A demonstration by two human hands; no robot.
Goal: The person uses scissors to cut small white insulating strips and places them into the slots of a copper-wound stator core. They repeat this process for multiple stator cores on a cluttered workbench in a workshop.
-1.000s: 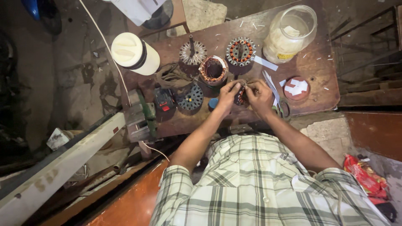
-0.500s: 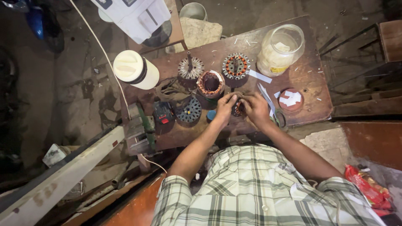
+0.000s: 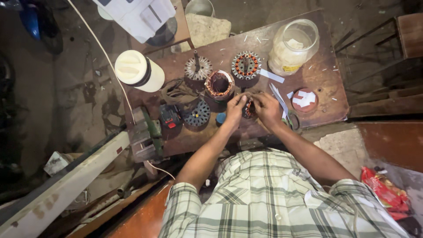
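Note:
My left hand (image 3: pixel 236 108) and my right hand (image 3: pixel 267 108) meet over a small copper-wound motor stator (image 3: pixel 249 109) at the front of a brown wooden worktable (image 3: pixel 321 79). Both hands grip the stator, fingers curled around its rim, and most of it is hidden between them. Just behind the hands stands a taped stator coil (image 3: pixel 219 84), with a second copper-wound stator (image 3: pixel 246 65) further back. A dark slotted stator core (image 3: pixel 198 113) lies left of my left hand.
A plastic jar (image 3: pixel 293 46) stands at the back right, a red lid with white paper (image 3: pixel 304 99) to the right. A white-and-black canister (image 3: pixel 139 71) lies at the left edge. A small vise (image 3: pixel 145 132), a rotor (image 3: pixel 197 67), paper strips (image 3: pixel 279 98) and scissors (image 3: pixel 293 120) are nearby.
The view has shifted, so the table sits a little lower and more to the right in frame. My hands stay together on the small stator, with only slight finger movement.

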